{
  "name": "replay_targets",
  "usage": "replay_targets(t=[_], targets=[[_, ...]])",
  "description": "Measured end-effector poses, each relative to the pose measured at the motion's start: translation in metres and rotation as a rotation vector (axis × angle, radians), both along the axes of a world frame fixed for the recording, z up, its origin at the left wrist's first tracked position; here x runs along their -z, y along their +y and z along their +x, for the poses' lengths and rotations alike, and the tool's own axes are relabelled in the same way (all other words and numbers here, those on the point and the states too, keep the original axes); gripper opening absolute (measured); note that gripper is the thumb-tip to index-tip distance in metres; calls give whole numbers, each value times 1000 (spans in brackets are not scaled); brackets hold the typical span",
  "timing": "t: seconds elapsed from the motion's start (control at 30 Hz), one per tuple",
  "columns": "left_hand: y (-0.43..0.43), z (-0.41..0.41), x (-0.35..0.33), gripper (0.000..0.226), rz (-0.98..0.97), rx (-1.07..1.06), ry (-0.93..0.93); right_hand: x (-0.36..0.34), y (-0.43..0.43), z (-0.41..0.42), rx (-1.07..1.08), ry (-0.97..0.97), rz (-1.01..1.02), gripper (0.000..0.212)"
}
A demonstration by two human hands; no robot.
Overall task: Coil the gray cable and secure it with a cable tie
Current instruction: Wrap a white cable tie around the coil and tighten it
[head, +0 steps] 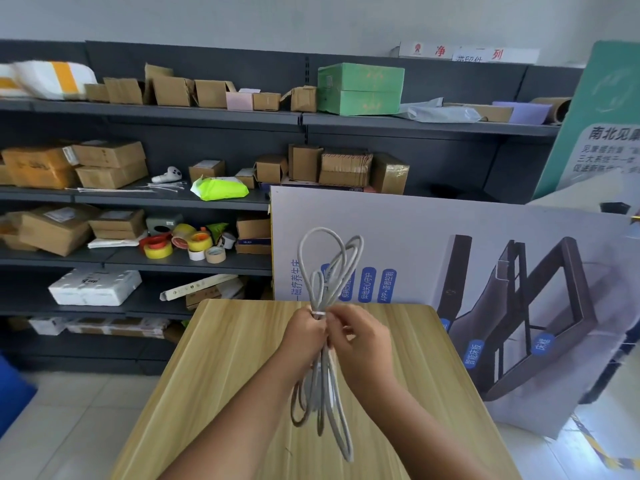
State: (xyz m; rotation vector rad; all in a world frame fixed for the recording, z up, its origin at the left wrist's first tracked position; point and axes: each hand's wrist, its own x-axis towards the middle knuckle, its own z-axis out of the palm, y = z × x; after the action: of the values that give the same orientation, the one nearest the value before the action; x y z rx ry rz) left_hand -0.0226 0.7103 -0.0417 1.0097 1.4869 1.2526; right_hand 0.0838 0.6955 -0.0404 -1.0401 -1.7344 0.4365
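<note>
1. Left hand (306, 329) fingers clenched round the gray cable (323, 344) bundle, held above the worktop (221, 368).
2. Right hand (360, 336) fingers pinch at the white cable tie (318, 313) wrapping the loops.

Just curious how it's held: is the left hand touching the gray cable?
Touching. The head view shows the left hand closed around the bunched cable just below the white tie, loops sticking out above and below the fist.
</note>
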Motion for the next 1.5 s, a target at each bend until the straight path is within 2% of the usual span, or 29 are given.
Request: replay_targets(t=[0.07, 0.17, 0.23, 0.3, 0.37, 0.47, 0.63, 0.8, 0.83, 0.87, 0.97, 1.03, 1.17, 1.3, 1.37, 1.5], targets=[[-1, -4, -1, 20, 13, 110, -8, -7, -8, 4, 10, 199, -151, 15], [-2, -7, -8, 12, 58, 229, -243, -14, -17, 9, 73, 438, -222, 23], [-4, -8, -15, 14, 70, 276, -450, -14, -16, 14, 100, 517, -261, 17], [-5, -10, -19, 22, 94, 317, -600, -13, -13, 15, 107, 484, -309, 17], [-7, -11, -25, 25, 131, 340, -566, -14, -13, 15, 93, 456, -332, 20], [-11, -11, -30, 26, 185, 361, -371, -20, -14, 17, 65, 520, -342, 16], [-10, -7, -29, 21, 200, 315, -424, -26, -12, 21, -3, 543, -397, 14], [-8, -6, -29, 26, 235, 288, -356, -29, -18, 24, -53, 634, -470, 15], [-9, -6, -29, 24, 241, 290, -354, -28, -17, 24, -73, 703, -521, 18], [-9, -6, -30, 22, 241, 296, -365, -27, -15, 26, -102, 853, -621, 21], [-12, -7, -34, 19, 207, 349, -488, -20, 1, 36, -231, 1430, -1001, 26], [-14, -9, -35, 23, 186, 395, -548, -12, 12, 44, -386, 1584, -1093, 39], [-16, -9, -36, 32, 141, 403, -593, -17, 19, 54, -758, 1620, -944, 62], [-16, -11, -34, 37, 96, 385, -670, -17, 13, 55, -1013, 1620, -876, 51], [-16, -12, -33, 37, 85, 396, -730, -20, 9, 51, -984, 1580, -856, 53], [-15, -11, -30, 36, 78, 381, -751, -27, 4, 39, -706, 1381, -784, 46]])
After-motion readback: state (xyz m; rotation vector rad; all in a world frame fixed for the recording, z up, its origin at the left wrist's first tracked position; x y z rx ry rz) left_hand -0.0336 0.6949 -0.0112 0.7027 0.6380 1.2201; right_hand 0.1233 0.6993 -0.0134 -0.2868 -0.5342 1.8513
